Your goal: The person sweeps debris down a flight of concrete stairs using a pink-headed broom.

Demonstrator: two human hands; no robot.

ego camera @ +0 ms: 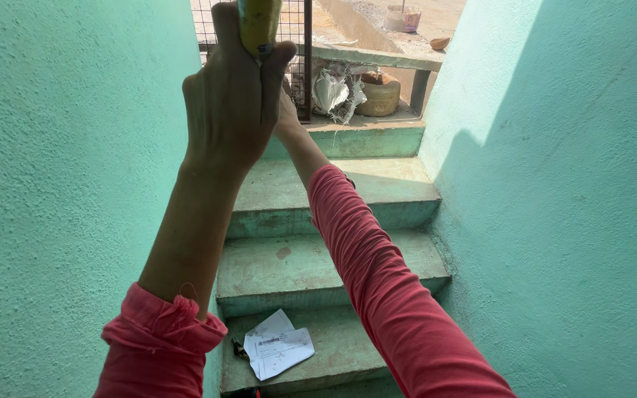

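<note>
My left hand [231, 96] is raised near the top of the view and closed around a yellow-green cylindrical handle [258, 26] that runs up out of the frame. My right hand [286, 116] is mostly hidden behind the left one; only its wrist and heel show, reaching toward the same handle. Whether it grips anything cannot be seen. Both arms wear pink-red sleeves, the left one pushed up to the elbow.
Green concrete steps [311, 265] lie between two turquoise walls [60, 184]. Crumpled white papers [276, 346] rest on a near step. A metal mesh grille [300, 51], a torn white bag [337, 92] and a clay pot [379, 92] sit on the far landing.
</note>
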